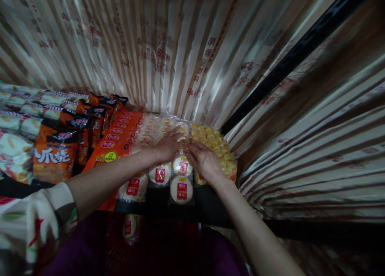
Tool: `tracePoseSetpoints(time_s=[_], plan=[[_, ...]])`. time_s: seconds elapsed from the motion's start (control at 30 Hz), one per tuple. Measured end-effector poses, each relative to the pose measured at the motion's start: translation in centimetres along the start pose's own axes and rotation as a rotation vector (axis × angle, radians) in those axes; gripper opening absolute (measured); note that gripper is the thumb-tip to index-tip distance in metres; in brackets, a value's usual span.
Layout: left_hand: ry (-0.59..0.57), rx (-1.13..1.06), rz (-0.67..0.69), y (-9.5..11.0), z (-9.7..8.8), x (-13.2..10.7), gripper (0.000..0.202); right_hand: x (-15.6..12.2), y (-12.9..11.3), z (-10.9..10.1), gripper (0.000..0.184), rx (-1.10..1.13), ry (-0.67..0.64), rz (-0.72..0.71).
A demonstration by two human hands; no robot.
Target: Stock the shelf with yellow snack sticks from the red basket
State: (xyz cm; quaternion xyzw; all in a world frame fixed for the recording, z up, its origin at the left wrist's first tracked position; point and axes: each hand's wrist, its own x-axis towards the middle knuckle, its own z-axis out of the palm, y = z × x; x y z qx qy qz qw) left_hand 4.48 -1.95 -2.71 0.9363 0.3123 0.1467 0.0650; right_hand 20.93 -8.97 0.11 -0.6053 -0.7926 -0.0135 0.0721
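Note:
Rows of clear-wrapped rice cracker packets (pixel 181 188) with red labels lie on a dark shelf in front of me. My left hand (pixel 171 146) rests across the middle rows with its fingers stretched forward over the packets. Close beside it, my right hand (pixel 206 160) is bent, its fingers together against a rice cracker packet in the right-hand row; the fingertips are partly hidden. Another packet (pixel 160 173) lies just below my left hand. Small yellow-wrapped packets (pixel 227 158) stand in rows to the right of my right hand.
An orange printed sheet (pixel 129 121) lies left of the crackers. Orange-and-black snack bags (pixel 55 154) and white snack packets (pixel 15 154) fill the left. Behind are a patterned curtain (pixel 168 83) and a slanting black post (pixel 285 67). Below is a dark red basket (pixel 120 254) with a cracker packet (pixel 130 226).

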Motion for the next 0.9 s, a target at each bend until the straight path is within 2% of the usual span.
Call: tracePoseSetpoints(time_s=[0.23,0.4,0.5,0.7,0.9], plan=[[-0.011,0.053,-0.026,0.3,0.1,0.0,0.014,-4.5,-1.0,0.2,0.021,0.138,0.036,0.058],[0.006,0.046,-0.028,0.1,0.5,-0.1,0.012,-8.7,-2.5,1.5,0.021,0.175,0.063,0.18],[0.001,0.055,-0.048,0.4,0.3,-0.1,0.012,-10.5,-3.9,2.4,0.029,0.118,0.079,0.219],[-0.03,0.074,-0.069,0.9,-0.3,-0.2,0.011,-11.5,-6.1,3.7,0.044,0.021,0.083,0.278],[-0.052,0.044,-0.111,1.6,-1.2,-0.6,0.016,-11.3,-6.3,4.6,0.057,-0.009,0.055,0.354]])
